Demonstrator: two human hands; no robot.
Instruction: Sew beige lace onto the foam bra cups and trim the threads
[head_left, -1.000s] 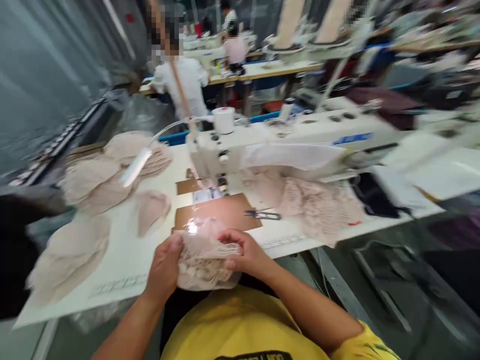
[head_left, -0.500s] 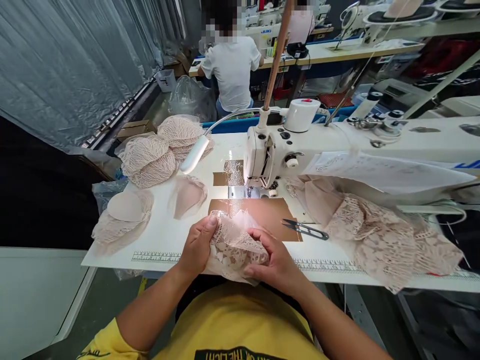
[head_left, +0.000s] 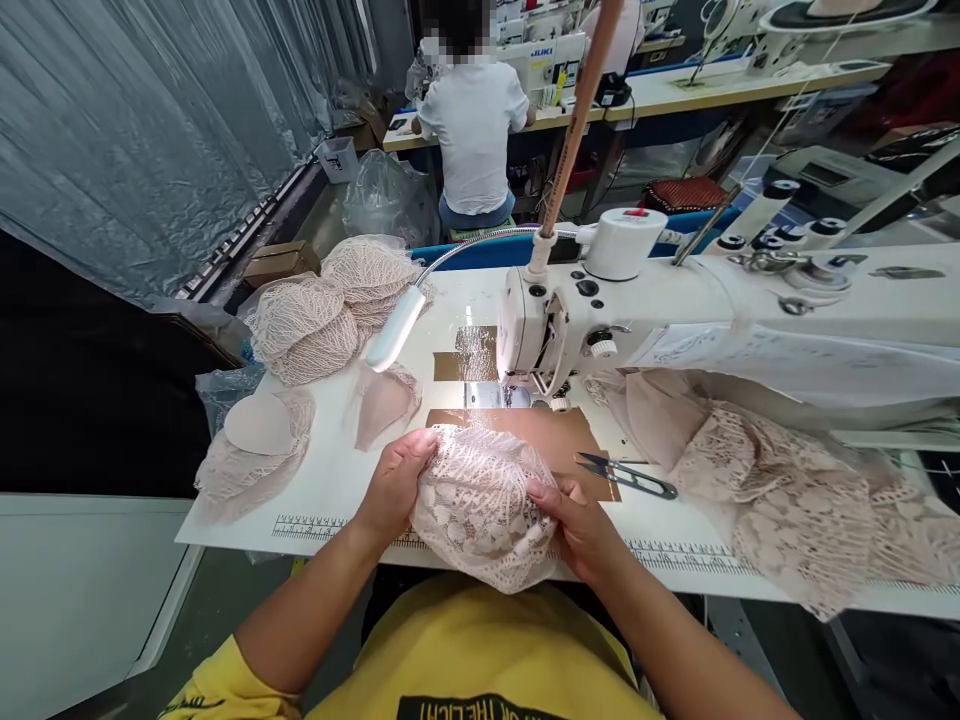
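Observation:
A beige lace cup piece (head_left: 484, 510) is stretched between my two hands at the table's front edge, its patterned face upward. My left hand (head_left: 396, 485) pinches its upper left edge, thumb on top. At the right edge, my right hand (head_left: 577, 520) grips it the same way, with the fingers hidden beneath the lace. Just behind stands the sewing machine (head_left: 536, 340), its needle area above a brown taped patch (head_left: 540, 430). Thread snips (head_left: 628, 474) lie on the table to the right of my right hand.
Stacked lace pieces (head_left: 307, 320) sit at the back left, with a round pad (head_left: 259, 424) on lace nearer me. A single cup (head_left: 386, 405) lies by the lamp (head_left: 396, 328). Joined lace (head_left: 810, 500) covers the right side. A person in white (head_left: 480, 130) sits beyond.
The lace piece, bunched before, is now spread out with its patterned face showing. My right hand has moved to its right edge, thumb now on top. The view has shifted slightly.

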